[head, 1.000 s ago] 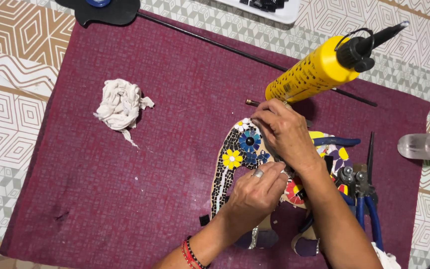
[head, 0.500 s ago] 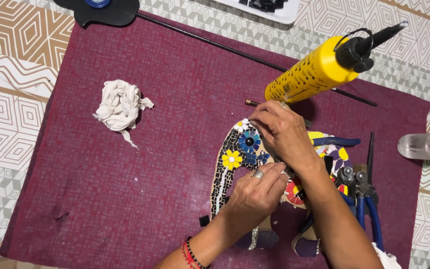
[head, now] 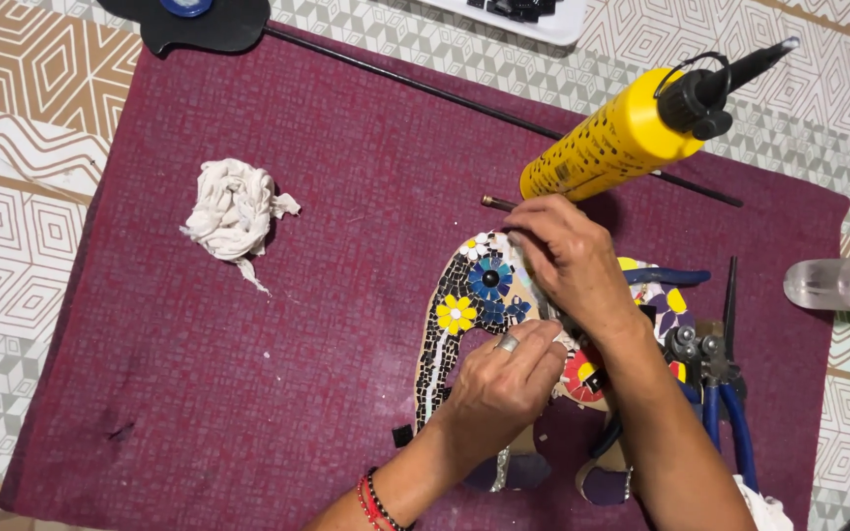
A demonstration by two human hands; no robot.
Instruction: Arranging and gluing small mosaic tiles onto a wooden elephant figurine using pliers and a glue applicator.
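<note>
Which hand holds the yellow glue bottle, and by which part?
The right hand grips the yellow glue bottle by its lower base end, nozzle up; the left hand rests on the mosaic piece.

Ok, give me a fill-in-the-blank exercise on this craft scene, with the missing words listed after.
1. Both hands rest on the flat mosaic-covered cutout, which lies on a ___ mat.
2. The crumpled white rag lies to the ___ of the mosaic.
3. The right hand grips a ___ glue tube with a black nozzle.
4. The left hand wears a ___ on one finger.

Missing words: maroon; left; yellow; ring
</note>
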